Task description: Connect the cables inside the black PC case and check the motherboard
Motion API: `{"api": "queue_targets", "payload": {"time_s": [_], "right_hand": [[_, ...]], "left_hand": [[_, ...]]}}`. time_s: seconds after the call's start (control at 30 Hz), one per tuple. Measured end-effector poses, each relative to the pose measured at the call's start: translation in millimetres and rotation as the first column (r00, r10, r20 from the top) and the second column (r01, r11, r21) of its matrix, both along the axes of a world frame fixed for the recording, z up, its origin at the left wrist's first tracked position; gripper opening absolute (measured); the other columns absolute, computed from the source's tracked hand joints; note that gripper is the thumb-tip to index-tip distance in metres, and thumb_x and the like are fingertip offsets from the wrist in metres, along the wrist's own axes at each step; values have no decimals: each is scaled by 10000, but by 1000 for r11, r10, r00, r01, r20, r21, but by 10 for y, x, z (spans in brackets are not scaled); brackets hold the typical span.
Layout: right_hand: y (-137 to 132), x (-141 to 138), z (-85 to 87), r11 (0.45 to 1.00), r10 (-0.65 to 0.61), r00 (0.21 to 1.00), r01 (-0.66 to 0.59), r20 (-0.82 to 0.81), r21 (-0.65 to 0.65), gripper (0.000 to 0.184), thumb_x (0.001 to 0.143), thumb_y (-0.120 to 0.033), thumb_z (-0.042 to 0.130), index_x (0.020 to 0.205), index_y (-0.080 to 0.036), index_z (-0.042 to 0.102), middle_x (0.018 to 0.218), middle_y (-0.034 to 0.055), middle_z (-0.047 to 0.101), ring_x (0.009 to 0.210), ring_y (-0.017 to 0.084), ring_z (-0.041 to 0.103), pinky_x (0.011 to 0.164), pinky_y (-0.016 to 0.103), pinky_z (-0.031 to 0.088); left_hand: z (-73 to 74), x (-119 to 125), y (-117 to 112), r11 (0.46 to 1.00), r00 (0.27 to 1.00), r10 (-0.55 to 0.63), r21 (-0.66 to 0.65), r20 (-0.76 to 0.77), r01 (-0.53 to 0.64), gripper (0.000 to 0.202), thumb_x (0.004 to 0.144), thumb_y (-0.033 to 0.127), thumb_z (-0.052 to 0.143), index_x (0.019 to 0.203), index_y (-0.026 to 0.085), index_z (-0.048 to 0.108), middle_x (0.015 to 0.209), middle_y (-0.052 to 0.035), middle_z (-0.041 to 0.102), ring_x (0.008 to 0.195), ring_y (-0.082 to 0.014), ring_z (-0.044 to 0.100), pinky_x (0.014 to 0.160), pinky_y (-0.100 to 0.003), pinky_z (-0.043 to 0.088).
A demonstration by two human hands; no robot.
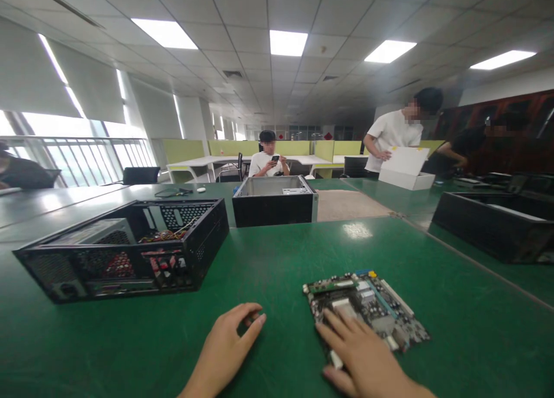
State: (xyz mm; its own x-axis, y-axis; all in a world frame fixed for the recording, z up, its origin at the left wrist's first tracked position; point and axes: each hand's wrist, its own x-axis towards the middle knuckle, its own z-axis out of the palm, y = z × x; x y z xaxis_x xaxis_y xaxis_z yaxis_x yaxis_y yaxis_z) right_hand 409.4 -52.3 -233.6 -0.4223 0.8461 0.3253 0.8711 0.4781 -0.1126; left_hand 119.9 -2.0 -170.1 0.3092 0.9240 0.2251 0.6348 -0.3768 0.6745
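A computer motherboard (381, 311) lies flat on the green table, with a green memory stick (333, 288) along its far left edge. My right hand (359, 352) rests over the board's near left part, fingers spread, hiding that corner. To the left of the board, my left hand (231, 343) is low over the table with its fingers loosely curved. A gap shows between its thumb and forefinger, and nothing is visible in it. Further left stands an open black computer case (190, 259) with a power supply (99, 236) and coloured cables inside.
Another computer case (274, 212) stands across the green table (259, 265), and a third black case (485, 231) is at the right. A seated person (262, 162) holds a phone. Another person (389, 127) stands at a white box (407, 176). A cable (173, 192) lies at the back left.
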Motion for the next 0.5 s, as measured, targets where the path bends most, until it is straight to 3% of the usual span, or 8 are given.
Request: {"api": "queue_targets", "payload": {"time_s": [0.1,0.2,0.3,0.4,0.5], "right_hand": [[402,728,226,954,-271,962,274,43,-122,613,862,-593,438,1381,-267,461,1410,92,442,1302,342,383,1041,519,342],[881,1525,319,850,-484,865,501,135,-164,605,889,-543,396,1376,-192,469,1415,124,435,1299,311,389,1051,453,331],[1239,2171,339,756,-611,776,630,156,-176,558,917,-479,342,1324,-140,519,1392,161,449,1251,308,443,1023,442,352],[1436,2545,320,704,-666,728,686,161,-187,558,920,-486,315,1318,-154,523,1387,155,456,1219,306,474,1003,438,368],[1580,2710,266,661,-705,689,725,168,-196,577,894,-564,330,1293,-211,551,1365,132,487,1187,334,494,975,490,373]], "left_hand": [[-8,-3,2,1000,1000,-10,-15,-22,10,335,890,474,472,1005,214,648,987,-50,667,914,-234,598,848,-362,476],[-34,-16,11,1000,999,-3,-16,-47,2,338,887,474,468,1009,219,654,995,-52,669,923,-242,599,863,-374,475],[-56,-29,18,1000,998,7,-18,-61,-8,346,887,478,460,1008,224,660,990,-55,671,928,-249,602,867,-375,480],[-65,-37,22,1000,997,6,-24,-71,-8,340,892,469,456,1009,224,659,992,-51,669,926,-243,604,857,-366,484],[-80,-43,24,1000,995,6,-29,-98,-8,322,899,454,450,1007,230,655,991,-42,666,919,-234,602,848,-362,483]]}}
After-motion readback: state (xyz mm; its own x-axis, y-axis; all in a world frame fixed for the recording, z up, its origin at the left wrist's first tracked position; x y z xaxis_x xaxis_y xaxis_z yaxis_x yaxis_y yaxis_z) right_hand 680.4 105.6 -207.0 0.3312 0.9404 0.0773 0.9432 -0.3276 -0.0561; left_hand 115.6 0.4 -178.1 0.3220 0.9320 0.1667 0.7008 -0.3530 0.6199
